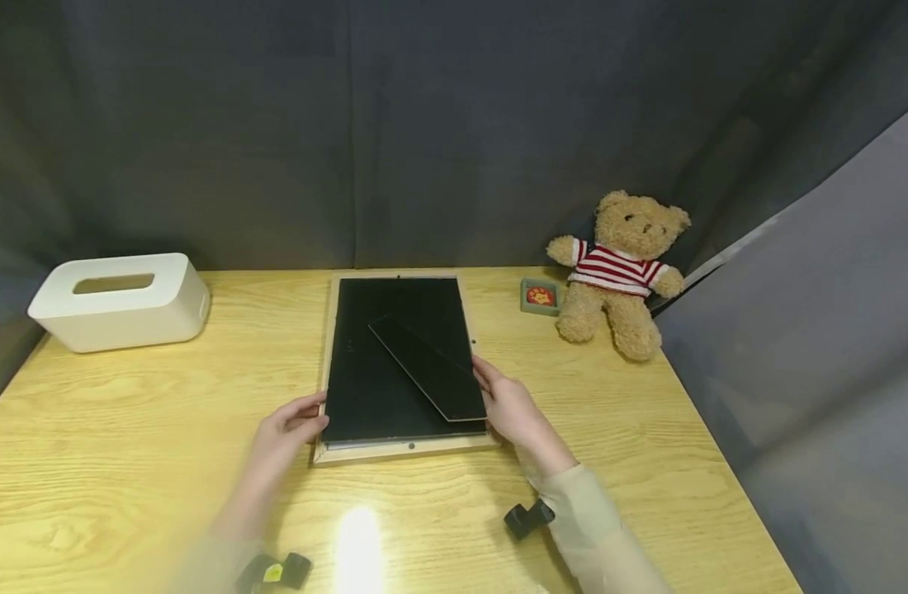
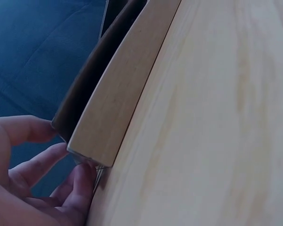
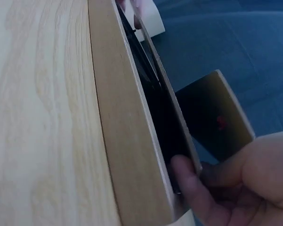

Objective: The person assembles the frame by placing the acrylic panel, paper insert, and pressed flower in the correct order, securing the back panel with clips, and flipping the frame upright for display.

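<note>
A light wooden picture frame point(image 1: 439, 446) lies face down on the table, with a black backing board point(image 1: 361, 371) over its back. The board's folding stand point(image 1: 442, 375) sticks up at an angle. At the board's lower right edge, my right hand point(image 1: 509, 406) pinches it between thumb and fingers. The right wrist view shows a gap between the board point(image 3: 172, 101) and the frame point(image 3: 127, 122). My left hand point(image 1: 283, 425) holds the board's left edge near the lower corner, its fingers also close against the frame point(image 2: 117, 84). Some left fingertips are hidden.
A white tissue box point(image 1: 127, 309) stands at the back left. At the back right, a teddy bear point(image 1: 617, 272) in a striped shirt sits beside a small green square item point(image 1: 540, 297) with a red centre. Dark curtains point(image 1: 276, 132) hang behind the wooden table point(image 1: 127, 445).
</note>
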The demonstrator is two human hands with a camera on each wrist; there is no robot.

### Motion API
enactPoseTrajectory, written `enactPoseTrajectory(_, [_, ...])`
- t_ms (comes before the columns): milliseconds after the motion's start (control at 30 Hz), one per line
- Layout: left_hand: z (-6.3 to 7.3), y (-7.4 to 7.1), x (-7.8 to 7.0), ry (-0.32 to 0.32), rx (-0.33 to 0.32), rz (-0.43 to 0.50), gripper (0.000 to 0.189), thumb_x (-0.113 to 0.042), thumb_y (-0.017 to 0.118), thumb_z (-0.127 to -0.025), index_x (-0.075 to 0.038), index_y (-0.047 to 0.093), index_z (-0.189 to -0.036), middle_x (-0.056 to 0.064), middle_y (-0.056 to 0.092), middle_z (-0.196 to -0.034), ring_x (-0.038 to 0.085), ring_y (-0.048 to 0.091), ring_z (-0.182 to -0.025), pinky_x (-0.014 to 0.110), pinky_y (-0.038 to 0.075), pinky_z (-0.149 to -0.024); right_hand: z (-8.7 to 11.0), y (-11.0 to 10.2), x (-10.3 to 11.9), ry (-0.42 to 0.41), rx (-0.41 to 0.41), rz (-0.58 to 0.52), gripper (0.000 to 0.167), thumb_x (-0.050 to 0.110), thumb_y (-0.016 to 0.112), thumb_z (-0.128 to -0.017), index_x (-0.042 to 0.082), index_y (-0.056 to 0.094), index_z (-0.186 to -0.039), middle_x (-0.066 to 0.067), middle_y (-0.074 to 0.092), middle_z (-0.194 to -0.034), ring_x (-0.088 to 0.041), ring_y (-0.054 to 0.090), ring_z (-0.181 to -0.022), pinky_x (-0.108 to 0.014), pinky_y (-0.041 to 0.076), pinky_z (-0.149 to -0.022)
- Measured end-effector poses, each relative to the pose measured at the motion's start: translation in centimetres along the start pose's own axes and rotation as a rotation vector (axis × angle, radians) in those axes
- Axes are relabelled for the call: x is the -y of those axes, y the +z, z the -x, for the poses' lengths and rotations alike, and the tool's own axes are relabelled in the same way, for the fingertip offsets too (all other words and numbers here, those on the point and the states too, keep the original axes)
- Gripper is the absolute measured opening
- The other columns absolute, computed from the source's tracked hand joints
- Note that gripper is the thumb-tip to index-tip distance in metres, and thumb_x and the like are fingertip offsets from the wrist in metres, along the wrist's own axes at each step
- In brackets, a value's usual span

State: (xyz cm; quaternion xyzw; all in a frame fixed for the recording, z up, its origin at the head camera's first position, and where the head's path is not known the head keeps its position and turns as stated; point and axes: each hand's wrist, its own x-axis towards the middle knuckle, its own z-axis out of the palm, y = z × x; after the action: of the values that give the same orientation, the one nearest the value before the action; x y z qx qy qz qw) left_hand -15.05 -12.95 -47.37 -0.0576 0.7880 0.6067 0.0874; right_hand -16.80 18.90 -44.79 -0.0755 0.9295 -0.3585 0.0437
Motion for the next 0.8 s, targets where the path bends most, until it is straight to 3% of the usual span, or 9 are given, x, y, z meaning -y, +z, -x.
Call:
enactPoseTrajectory(33, [0.0, 0.0, 0.0, -0.001, -0.001, -0.001, 0.045, -0.017, 0.065, -0.092, -0.005, 0.055, -0.133, 0.015, 0.056, -0.123, 0.007, 0.057, -0.094, 0.021, 0.047, -0.08, -0.1, -0.1, 0.1, -0.021, 0.001, 0.05, 0.052, -0.008, 0.046, -0.094, 0.001, 0.036, -0.145, -0.02, 0.053, -0.133, -0.017, 0.057, -0.051, -0.03, 0.051, -0.055])
enactPoseTrajectory(167, [-0.1, 0.1, 0.2, -0.001, -0.002, -0.01, 0.044, -0.017, 0.065, -0.091, -0.007, 0.056, -0.133, 0.014, 0.056, -0.123, 0.011, 0.057, -0.098, 0.021, 0.047, -0.081, -0.3, -0.4, 0.1, -0.06, -0.014, 0.175, 0.047, -0.005, 0.05, -0.094, 0.002, 0.044, -0.14, -0.018, 0.058, -0.128, -0.009, 0.058, -0.05, -0.03, 0.052, -0.065])
enactPoseTrajectory(267, [-0.2, 0.1, 0.4, 0.002, 0.0, -0.022, 0.043, -0.016, 0.065, -0.091, -0.009, 0.056, -0.133, 0.014, 0.055, -0.123, 0.016, 0.056, -0.101, 0.022, 0.047, -0.082, -0.4, -0.5, -0.1, -0.047, -0.024, 0.191, 0.048, -0.003, 0.053, -0.092, 0.005, 0.046, -0.139, -0.013, 0.059, -0.128, -0.005, 0.051, -0.039, -0.027, 0.05, -0.057])
enactPoseTrajectory(533, [-0.2, 0.1, 0.5, 0.012, 0.0, -0.044, 0.043, -0.014, 0.066, -0.09, -0.01, 0.056, -0.133, 0.014, 0.054, -0.123, 0.023, 0.054, -0.105, 0.024, 0.046, -0.082, -0.7, -0.5, -1.2, -0.015, -0.065, 0.088, 0.054, -0.002, 0.064, -0.086, 0.006, 0.048, -0.137, -0.005, 0.062, -0.126, -0.008, 0.051, -0.039, -0.025, 0.046, -0.044])
enactPoseTrajectory(667, [-0.3, 0.2, 0.5, 0.016, 0.004, -0.046, 0.045, -0.016, 0.068, -0.09, -0.01, 0.057, -0.133, 0.014, 0.054, -0.123, 0.024, 0.054, -0.104, 0.023, 0.047, -0.079, -0.6, -0.4, -1.7, -0.013, -0.135, 0.062, 0.054, 0.007, 0.071, -0.084, 0.005, 0.051, -0.134, -0.006, 0.064, -0.122, -0.013, 0.054, -0.047, -0.031, 0.051, -0.06])
enactPoseTrajectory(800, [-0.2, 0.3, 0.5, 0.039, 0.001, -0.08, 0.045, -0.014, 0.07, -0.088, -0.009, 0.058, -0.131, 0.014, 0.055, -0.123, 0.024, 0.054, -0.103, 0.021, 0.048, -0.076, -0.5, -0.2, -2.3, -0.043, -0.199, 0.049, 0.051, 0.009, 0.073, -0.083, 0.003, 0.054, -0.13, -0.009, 0.065, -0.12, -0.013, 0.041, -0.046, -0.031, 0.042, -0.053])
